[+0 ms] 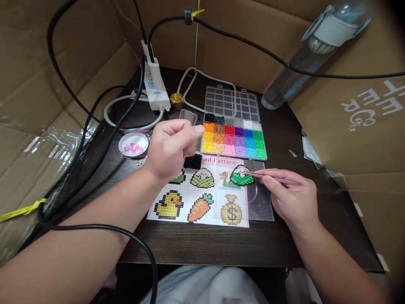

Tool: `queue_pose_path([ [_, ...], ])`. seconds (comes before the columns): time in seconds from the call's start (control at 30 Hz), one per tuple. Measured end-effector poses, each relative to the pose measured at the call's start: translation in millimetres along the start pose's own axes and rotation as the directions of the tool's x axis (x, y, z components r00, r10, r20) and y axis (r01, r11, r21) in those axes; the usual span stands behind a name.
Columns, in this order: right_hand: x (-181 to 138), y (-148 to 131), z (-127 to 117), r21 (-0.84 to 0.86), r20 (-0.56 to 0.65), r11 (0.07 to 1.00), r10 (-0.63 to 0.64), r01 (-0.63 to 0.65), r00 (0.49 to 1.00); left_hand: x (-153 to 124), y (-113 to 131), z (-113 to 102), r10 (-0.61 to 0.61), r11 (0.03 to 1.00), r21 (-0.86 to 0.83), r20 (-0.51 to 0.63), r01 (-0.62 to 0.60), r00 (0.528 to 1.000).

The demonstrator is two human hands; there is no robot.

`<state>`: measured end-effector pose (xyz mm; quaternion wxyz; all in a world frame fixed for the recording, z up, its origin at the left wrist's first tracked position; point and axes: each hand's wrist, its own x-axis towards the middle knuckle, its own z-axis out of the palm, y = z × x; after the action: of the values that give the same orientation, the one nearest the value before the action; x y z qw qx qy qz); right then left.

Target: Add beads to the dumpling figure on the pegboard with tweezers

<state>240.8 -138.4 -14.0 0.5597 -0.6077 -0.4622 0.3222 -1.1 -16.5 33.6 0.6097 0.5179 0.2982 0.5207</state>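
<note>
My right hand [292,196] pinches a pair of pink tweezers [278,178]. Their tips touch a bead piece [242,175], green below and whitish above with a black outline. That piece lies on a clear pegboard [253,196], over the upper right of a printed bead pattern sheet [202,198]. My left hand [172,145] is closed in a fist, raised left of the bead box; whatever its fingers may hold is hidden. Just under this fist sits a small clear tray of black beads [193,161]. The sheet shows a duck, a carrot and a money bag.
An open bead box [234,137] with coloured compartments stands behind the sheet. To the left is a white dish [133,143] with pink and white beads. A power strip [155,84], black cables [118,122], a gold cup [176,100] and a bottle [303,63] surround it, inside cardboard walls [234,38].
</note>
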Motion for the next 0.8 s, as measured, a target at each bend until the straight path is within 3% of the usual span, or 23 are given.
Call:
queue_pose_path([
  [0.17,10,-3,-7,0.244,-0.006,0.966,0.086,-0.082,0.996,-1,-2,-2,0.005,0.999,0.035,-0.018,-0.004,1.000],
  [0.37,23,2,-20,0.406,0.023,0.892,0.206,-0.197,0.978,-2,-5,-4,-0.010,1.000,0.028,-0.026,0.010,1.000],
  [0.8,36,5,-28,0.464,0.100,0.836,0.278,-0.292,0.955,-1,-5,-3,-0.025,1.000,-0.010,-0.028,0.024,0.999],
])
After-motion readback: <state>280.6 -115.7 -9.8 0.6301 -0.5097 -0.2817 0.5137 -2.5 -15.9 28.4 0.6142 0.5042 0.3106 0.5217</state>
